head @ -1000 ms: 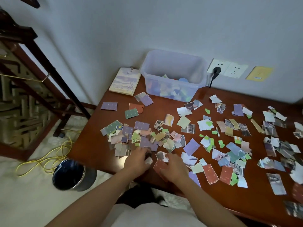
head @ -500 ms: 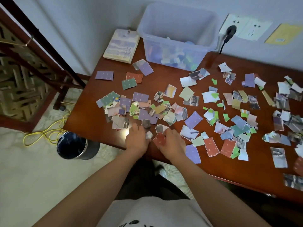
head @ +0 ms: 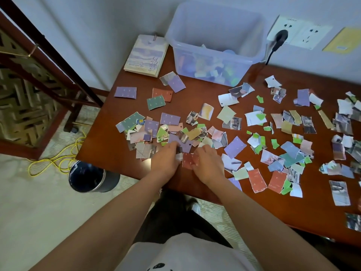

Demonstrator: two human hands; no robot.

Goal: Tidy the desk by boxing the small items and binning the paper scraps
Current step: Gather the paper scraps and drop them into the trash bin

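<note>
Head view: light, limp scraps (head: 235,146) all over desk (head: 109,153), bin (head: 88,177) on floor at left. Easy to scatter; best raked into a heap, pinched by edges. Left hand (head: 166,159), right hand (head: 208,163) knuckles up, fingers curled onto near scraps; gripping or just raking, cannot tell.

You are looking at a dim, bluish picture lit softly and evenly, with only faint shadows. A pale sheen lies on the desk (head: 105,137) just left of your left hand (head: 166,159). The plug (head: 277,39) and the box (head: 214,55) are smeared by blur, and straight lines bow toward the edges.
</note>
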